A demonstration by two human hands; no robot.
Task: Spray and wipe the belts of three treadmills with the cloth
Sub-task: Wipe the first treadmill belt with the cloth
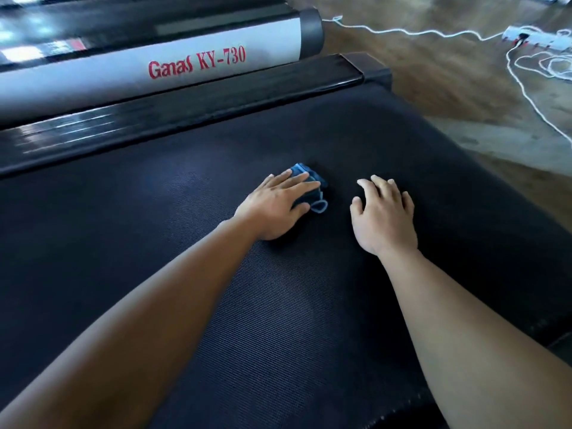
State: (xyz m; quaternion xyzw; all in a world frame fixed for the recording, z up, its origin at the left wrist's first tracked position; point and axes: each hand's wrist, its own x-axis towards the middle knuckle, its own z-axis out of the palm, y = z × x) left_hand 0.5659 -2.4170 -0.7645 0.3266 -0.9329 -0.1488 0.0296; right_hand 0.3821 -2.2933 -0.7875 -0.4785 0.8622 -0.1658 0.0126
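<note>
- Red lettering "Ganas KY-730" runs along the grey side rail (185, 69) of the neighbouring treadmill at far left.
- The black ribbed belt (216, 305) fills the near view, its long axis running from near left to far right.
- The left hand (275, 205) lies flat, fingers together, pressing the blue cloth (312, 184) onto the belt at mid-scene.
- The right hand (383, 212) rests beside it, fingers spread, holding nothing.
- A white power strip (538, 38) and cords lie on the wooden floor (433, 82), far right.
</note>
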